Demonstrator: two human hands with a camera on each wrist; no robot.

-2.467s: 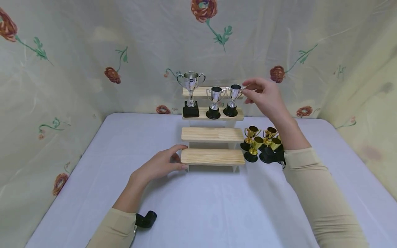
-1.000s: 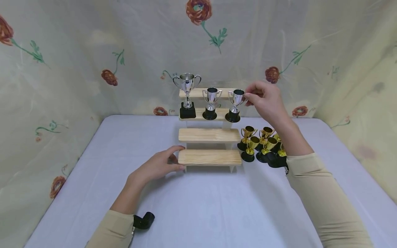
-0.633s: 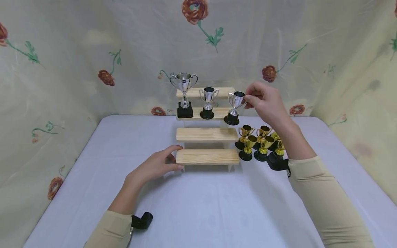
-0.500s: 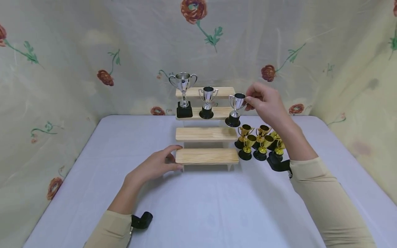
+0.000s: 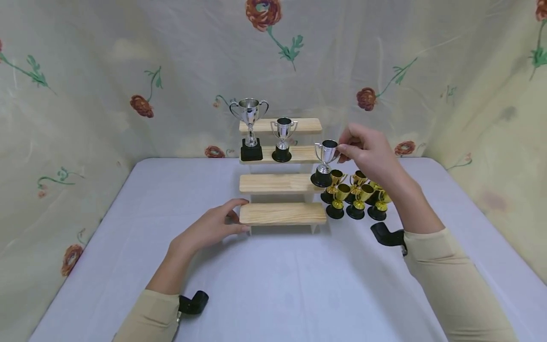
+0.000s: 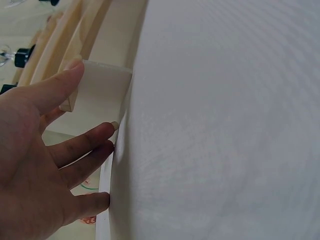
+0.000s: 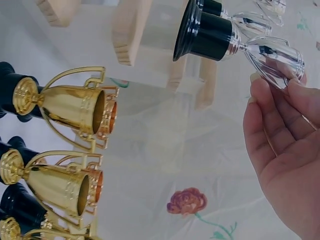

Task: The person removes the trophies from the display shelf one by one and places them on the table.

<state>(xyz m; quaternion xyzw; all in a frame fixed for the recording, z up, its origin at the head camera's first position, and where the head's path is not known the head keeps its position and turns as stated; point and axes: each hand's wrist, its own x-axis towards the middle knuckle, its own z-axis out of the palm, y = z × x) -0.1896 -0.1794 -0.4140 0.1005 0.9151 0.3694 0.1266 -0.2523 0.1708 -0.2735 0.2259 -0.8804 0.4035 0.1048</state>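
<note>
My right hand (image 5: 371, 154) pinches one handle of a small silver trophy cup (image 5: 327, 153) with a black base. The cup hangs slightly tilted by the right end of the second-lowest step. In the right wrist view, thumb and fingertips meet at its silver bowl (image 7: 275, 57). My left hand (image 5: 212, 225) holds the left end of the bottom step of a wooden tiered display stand (image 5: 282, 214), thumb at the front and index finger behind. A large silver trophy (image 5: 249, 114) and another small silver trophy (image 5: 284, 129) stand upright on the second step from the top.
Several gold trophy cups (image 5: 359, 199) with black bases stand grouped right of the stand, just below the held cup. A white cloth (image 5: 273, 280) covers the table. A flowered curtain (image 5: 192, 80) hangs behind and at the sides.
My right hand has taken the small silver trophy off the upper step and moved it down toward the front. The left hand keeps its hold on the stand. The head view has shifted slightly.
</note>
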